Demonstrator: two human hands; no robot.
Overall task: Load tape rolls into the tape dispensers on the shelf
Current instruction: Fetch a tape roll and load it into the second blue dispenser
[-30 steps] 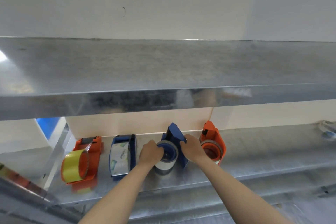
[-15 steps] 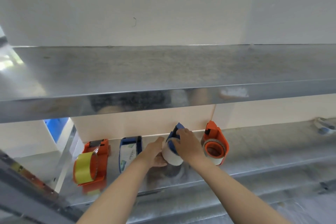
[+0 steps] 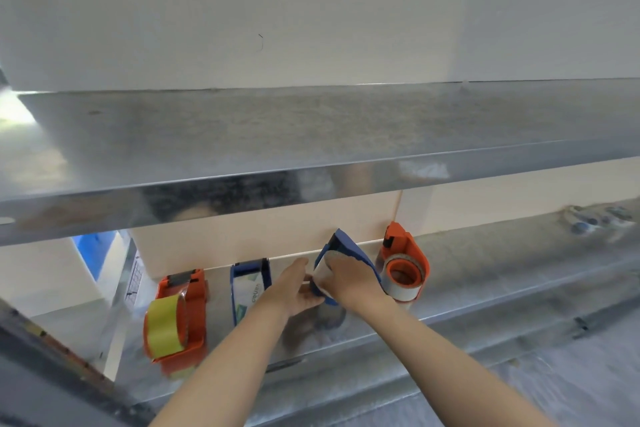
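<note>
Metal shelf (image 3: 485, 274) carries four dispensers in a row; the third, a blue dispenser (image 3: 349, 250), is lifted and tilted between both hands. Right hand (image 3: 349, 282) clamps over its white tape roll (image 3: 323, 274); left hand (image 3: 294, 288) cups underneath, fingers loosely apart. Best to brace the frame and press the roll square onto the hub before setting it down.

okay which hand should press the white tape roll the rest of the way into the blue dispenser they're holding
Probably the left. The right hand is already wrapped over the blue plastic tape dispenser, steadying it above the metal shelf. The left hand sits at the open side by the white tape roll, free to push.
</note>
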